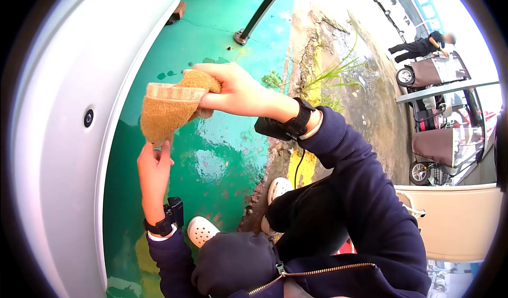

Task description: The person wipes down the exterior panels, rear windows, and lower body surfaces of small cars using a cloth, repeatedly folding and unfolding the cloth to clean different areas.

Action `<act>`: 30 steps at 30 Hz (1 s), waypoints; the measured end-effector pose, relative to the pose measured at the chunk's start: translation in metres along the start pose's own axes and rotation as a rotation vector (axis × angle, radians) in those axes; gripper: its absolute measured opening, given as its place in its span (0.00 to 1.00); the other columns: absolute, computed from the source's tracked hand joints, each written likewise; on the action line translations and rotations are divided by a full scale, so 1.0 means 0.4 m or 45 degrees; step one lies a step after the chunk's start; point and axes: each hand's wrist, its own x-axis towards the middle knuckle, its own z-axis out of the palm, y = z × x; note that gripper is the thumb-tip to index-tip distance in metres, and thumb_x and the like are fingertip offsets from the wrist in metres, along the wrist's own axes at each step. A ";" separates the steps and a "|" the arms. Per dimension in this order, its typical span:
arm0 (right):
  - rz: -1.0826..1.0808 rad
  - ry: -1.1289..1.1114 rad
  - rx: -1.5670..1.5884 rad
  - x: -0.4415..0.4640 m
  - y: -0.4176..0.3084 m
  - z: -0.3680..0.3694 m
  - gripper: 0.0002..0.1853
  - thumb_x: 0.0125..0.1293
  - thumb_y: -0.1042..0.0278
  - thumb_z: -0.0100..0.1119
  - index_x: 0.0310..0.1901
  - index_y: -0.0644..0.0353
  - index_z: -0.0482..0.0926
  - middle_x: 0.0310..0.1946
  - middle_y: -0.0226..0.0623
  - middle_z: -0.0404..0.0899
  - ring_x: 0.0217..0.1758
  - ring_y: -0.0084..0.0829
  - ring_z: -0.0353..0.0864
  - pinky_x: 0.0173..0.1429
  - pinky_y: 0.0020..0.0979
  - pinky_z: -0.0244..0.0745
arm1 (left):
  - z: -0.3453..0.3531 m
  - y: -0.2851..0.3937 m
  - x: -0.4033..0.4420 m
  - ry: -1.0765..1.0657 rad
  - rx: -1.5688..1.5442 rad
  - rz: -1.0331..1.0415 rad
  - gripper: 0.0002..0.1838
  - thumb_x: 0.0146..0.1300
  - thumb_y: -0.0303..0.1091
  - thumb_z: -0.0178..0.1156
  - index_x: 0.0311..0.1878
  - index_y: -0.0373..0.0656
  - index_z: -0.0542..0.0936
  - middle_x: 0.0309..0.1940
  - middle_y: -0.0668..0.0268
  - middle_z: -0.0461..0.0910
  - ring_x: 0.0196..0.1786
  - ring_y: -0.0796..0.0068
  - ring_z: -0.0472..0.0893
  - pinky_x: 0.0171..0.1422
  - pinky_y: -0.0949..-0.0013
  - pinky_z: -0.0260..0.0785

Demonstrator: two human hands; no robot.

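A folded tan-brown cloth (172, 107) with a paler woven band hangs in the air over the wet green floor, beside a white curved panel. My right hand (235, 89) pinches its upper right part between thumb and fingers. Below the cloth, my left hand (153, 168) holds its lower corner at the fingertips. Both wrists wear black straps with small devices.
The white panel (58, 139) with a round black fitting fills the left side. A dark metal post (262, 12) stands on the green floor (211, 38). Right of cracked ground and weeds, a person in dark clothes (423, 46) stands by parked covered vehicles (434, 144).
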 end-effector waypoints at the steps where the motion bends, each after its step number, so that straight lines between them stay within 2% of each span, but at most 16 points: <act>1: -0.124 0.048 -0.242 0.006 0.012 0.006 0.15 0.55 0.70 0.62 0.44 0.64 0.75 0.31 0.41 0.79 0.35 0.30 0.82 0.39 0.29 0.76 | 0.006 -0.005 -0.001 0.046 -0.147 -0.093 0.12 0.68 0.31 0.53 0.49 0.32 0.74 0.27 0.63 0.78 0.20 0.78 0.76 0.24 0.72 0.66; 2: -0.121 0.057 -0.241 0.005 0.029 0.018 0.15 0.55 0.70 0.62 0.44 0.64 0.75 0.31 0.41 0.79 0.35 0.30 0.82 0.39 0.29 0.76 | 0.005 -0.022 0.003 0.039 -0.143 -0.090 0.12 0.68 0.31 0.53 0.49 0.32 0.74 0.27 0.63 0.78 0.20 0.78 0.76 0.24 0.72 0.66; 4: -0.303 0.055 -0.383 0.009 0.052 0.042 0.13 0.53 0.65 0.63 0.37 0.62 0.75 0.27 0.45 0.77 0.32 0.46 0.78 0.36 0.38 0.74 | -0.014 -0.042 0.019 -0.188 -0.483 -0.413 0.16 0.72 0.35 0.47 0.57 0.38 0.74 0.38 0.65 0.79 0.32 0.78 0.80 0.34 0.73 0.73; 5: -0.381 0.018 -0.304 0.004 0.061 0.056 0.14 0.51 0.64 0.64 0.36 0.62 0.75 0.27 0.45 0.76 0.32 0.47 0.77 0.36 0.39 0.73 | -0.013 -0.045 0.017 -0.182 -0.477 -0.412 0.16 0.72 0.35 0.47 0.57 0.38 0.74 0.38 0.65 0.79 0.32 0.78 0.80 0.34 0.73 0.73; 7: -0.426 -0.205 -0.319 0.003 0.095 0.081 0.14 0.50 0.65 0.64 0.37 0.61 0.75 0.26 0.45 0.76 0.31 0.47 0.77 0.35 0.40 0.73 | -0.016 -0.002 0.020 -0.088 -1.137 -0.332 0.21 0.73 0.36 0.41 0.64 0.40 0.70 0.52 0.61 0.77 0.51 0.73 0.79 0.54 0.70 0.72; 8: -0.419 -0.337 -0.295 0.001 0.107 0.096 0.15 0.50 0.65 0.65 0.37 0.61 0.75 0.26 0.45 0.76 0.31 0.47 0.77 0.35 0.40 0.73 | -0.029 -0.013 0.028 -0.081 -1.125 -0.313 0.21 0.73 0.36 0.41 0.64 0.40 0.70 0.52 0.61 0.77 0.51 0.73 0.79 0.54 0.70 0.72; 10: -0.300 -0.641 -0.281 -0.003 0.150 0.123 0.20 0.50 0.63 0.69 0.42 0.62 0.74 0.34 0.47 0.75 0.38 0.50 0.75 0.41 0.41 0.72 | -0.056 -0.027 0.043 -0.206 -1.053 -0.225 0.23 0.74 0.36 0.39 0.68 0.38 0.65 0.58 0.60 0.73 0.62 0.70 0.72 0.68 0.66 0.61; 11: -0.305 -0.755 -0.416 -0.007 0.171 0.129 0.25 0.57 0.48 0.64 0.46 0.63 0.76 0.41 0.50 0.77 0.45 0.51 0.77 0.47 0.43 0.73 | -0.065 -0.012 0.038 -0.194 -1.025 -0.254 0.26 0.66 0.29 0.39 0.66 0.30 0.65 0.64 0.57 0.69 0.65 0.66 0.69 0.71 0.64 0.56; 12: -0.315 -0.752 -0.402 -0.012 0.200 0.144 0.25 0.57 0.48 0.64 0.46 0.63 0.76 0.41 0.50 0.77 0.45 0.51 0.77 0.47 0.43 0.73 | -0.078 -0.005 0.027 -0.189 -1.010 -0.262 0.26 0.66 0.29 0.39 0.66 0.30 0.65 0.64 0.57 0.69 0.65 0.66 0.69 0.71 0.64 0.56; 15: 0.444 -1.430 -0.841 0.022 0.217 0.164 0.49 0.62 0.23 0.35 0.60 0.70 0.69 0.58 0.55 0.71 0.58 0.50 0.73 0.61 0.45 0.68 | -0.107 0.008 0.003 -0.325 -1.036 -0.222 0.33 0.47 0.25 0.42 0.60 0.25 0.71 0.61 0.52 0.71 0.64 0.65 0.70 0.71 0.66 0.57; 16: 0.430 -1.421 -0.847 0.024 0.239 0.173 0.49 0.62 0.23 0.35 0.60 0.70 0.69 0.58 0.55 0.71 0.58 0.50 0.73 0.61 0.45 0.68 | -0.109 -0.021 -0.002 -0.355 -0.967 -0.225 0.33 0.47 0.25 0.42 0.60 0.24 0.70 0.60 0.51 0.71 0.63 0.65 0.70 0.70 0.67 0.57; 18: 0.272 -0.795 -0.411 0.010 0.276 0.199 0.47 0.63 0.24 0.35 0.60 0.68 0.70 0.56 0.53 0.74 0.58 0.49 0.74 0.61 0.44 0.68 | -0.110 -0.026 -0.025 -0.327 -0.861 -0.134 0.32 0.49 0.25 0.43 0.61 0.24 0.69 0.61 0.51 0.71 0.63 0.66 0.70 0.69 0.67 0.58; 21: 0.132 -0.527 -0.018 0.044 0.258 0.199 0.44 0.64 0.26 0.38 0.59 0.65 0.72 0.56 0.52 0.74 0.60 0.47 0.72 0.64 0.43 0.66 | -0.106 -0.006 -0.040 -0.075 -0.891 -0.158 0.27 0.56 0.24 0.45 0.61 0.27 0.71 0.58 0.55 0.74 0.62 0.70 0.71 0.65 0.72 0.62; 25: 0.355 -0.393 0.201 0.080 0.324 0.256 0.37 0.65 0.32 0.45 0.55 0.64 0.75 0.48 0.43 0.79 0.48 0.33 0.80 0.53 0.33 0.76 | -0.114 0.013 -0.027 -0.025 -0.933 -0.144 0.26 0.64 0.28 0.48 0.66 0.31 0.65 0.61 0.57 0.71 0.62 0.68 0.71 0.67 0.65 0.62; 28: 0.715 -0.331 0.494 0.058 0.343 0.305 0.37 0.63 0.32 0.49 0.50 0.65 0.78 0.44 0.39 0.81 0.45 0.30 0.81 0.50 0.31 0.77 | -0.108 0.010 -0.045 -0.086 -0.834 -0.165 0.24 0.62 0.19 0.52 0.64 0.35 0.70 0.59 0.58 0.74 0.57 0.73 0.76 0.63 0.70 0.66; 30: 0.743 -0.445 0.526 0.053 0.364 0.318 0.34 0.63 0.37 0.54 0.52 0.66 0.77 0.45 0.38 0.80 0.44 0.31 0.81 0.49 0.31 0.78 | -0.110 0.030 -0.071 -0.079 -0.776 -0.172 0.23 0.62 0.18 0.52 0.62 0.34 0.72 0.59 0.58 0.74 0.57 0.74 0.76 0.63 0.71 0.66</act>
